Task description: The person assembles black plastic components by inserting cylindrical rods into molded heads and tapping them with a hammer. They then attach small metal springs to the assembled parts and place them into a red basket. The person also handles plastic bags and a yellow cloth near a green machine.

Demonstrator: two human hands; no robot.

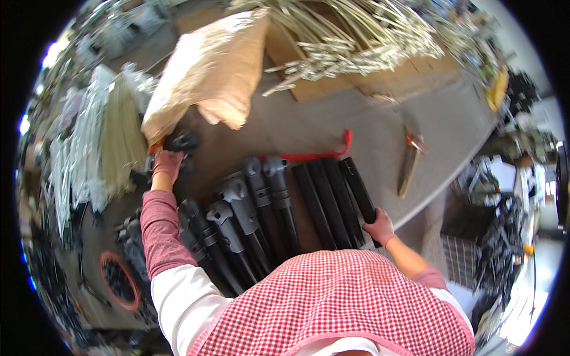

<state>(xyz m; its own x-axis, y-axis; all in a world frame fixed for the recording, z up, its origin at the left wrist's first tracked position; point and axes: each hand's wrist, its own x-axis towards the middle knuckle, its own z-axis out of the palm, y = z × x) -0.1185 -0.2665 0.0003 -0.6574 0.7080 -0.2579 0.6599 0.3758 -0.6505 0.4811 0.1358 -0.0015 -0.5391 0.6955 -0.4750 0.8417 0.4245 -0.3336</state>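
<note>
My right hand (380, 228), in a pink glove, is closed around the near end of a black tube (358, 188). This tube is the rightmost of several plain black tubes (320, 202) lying side by side. My left hand (167, 165), also gloved, reaches to the far left, among small dark fittings (185, 141) and just below the corner of a large tan sack (208, 74). A bit of orange (155, 146) shows at its fingertips; the fingers are blurred. Between my arms lie several black tubes with grey jointed heads (234, 193).
A red strap (314, 156) runs behind the tubes. An orange-and-wood hand tool (409, 163) lies right. Pale thin strips (356, 47) on cardboard (409, 74) fill the back. Bundled strips (119, 136) and a red-rimmed container of dark parts (119, 282) stand left; a dark crate (466, 237) stands right.
</note>
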